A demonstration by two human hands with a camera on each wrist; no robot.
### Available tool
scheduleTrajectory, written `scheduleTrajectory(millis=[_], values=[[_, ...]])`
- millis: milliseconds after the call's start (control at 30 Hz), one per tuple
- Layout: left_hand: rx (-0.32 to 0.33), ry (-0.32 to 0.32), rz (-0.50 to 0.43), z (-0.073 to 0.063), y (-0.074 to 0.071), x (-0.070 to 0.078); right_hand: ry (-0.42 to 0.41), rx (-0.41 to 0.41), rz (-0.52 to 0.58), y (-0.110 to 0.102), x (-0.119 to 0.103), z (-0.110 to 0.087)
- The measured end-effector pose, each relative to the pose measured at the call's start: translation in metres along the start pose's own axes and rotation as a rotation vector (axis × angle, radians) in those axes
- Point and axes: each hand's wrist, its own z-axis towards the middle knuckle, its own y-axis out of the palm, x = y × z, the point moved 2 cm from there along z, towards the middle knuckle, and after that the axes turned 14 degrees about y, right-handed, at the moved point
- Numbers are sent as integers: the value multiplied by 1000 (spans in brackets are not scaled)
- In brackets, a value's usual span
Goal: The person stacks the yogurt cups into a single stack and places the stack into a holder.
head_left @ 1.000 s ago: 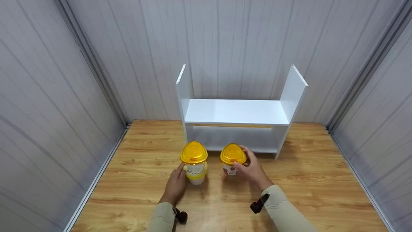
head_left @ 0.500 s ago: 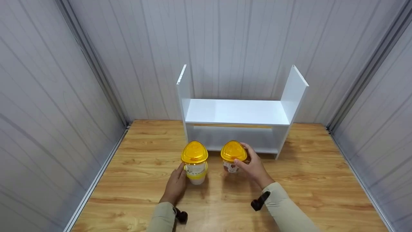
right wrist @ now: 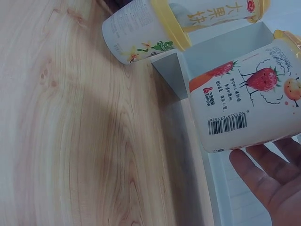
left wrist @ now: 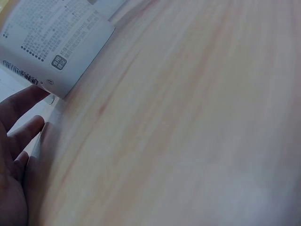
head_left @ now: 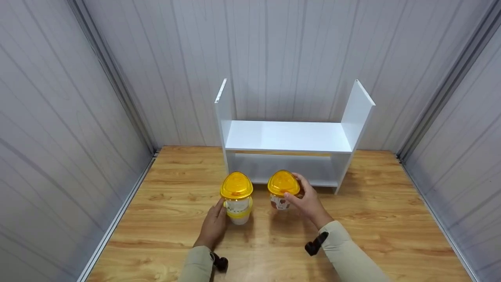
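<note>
On the wooden table stands a tall yogurt cup [head_left: 238,207] with a domed yellow lid and a yellow ring round its middle. My left hand [head_left: 213,225] lies along its left side, touching it; in the left wrist view loosely extended fingers [left wrist: 23,134] reach the cup's printed base. To the right, my right hand [head_left: 311,205] grips another yellow-lidded cup [head_left: 280,202], thumb in front and fingers around its far right side. Strawberries and a barcode show on that held cup [right wrist: 249,94] in the right wrist view. Its base looks raised off the table.
Just behind the cups is a white two-level shelf [head_left: 289,135] with upright side panels. Pale panelled walls [head_left: 266,58] close in the back and both sides of the wooden table [head_left: 156,219].
The cup in my right hand has risen a little and shifted slightly away, then marginally left. My left hand and the left cup keep their places.
</note>
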Motion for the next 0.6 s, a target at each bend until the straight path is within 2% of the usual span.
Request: scheduleTrajectory(millis=[167,367,600], values=[[4,45,14,0,0,0,-38,-11,15,0,1,1],[4,4,0,0,0,-1,-45,-9,4,-1,-1,2],[13,-2,8,1,0,0,-37,5,-8,-1,-7,3]])
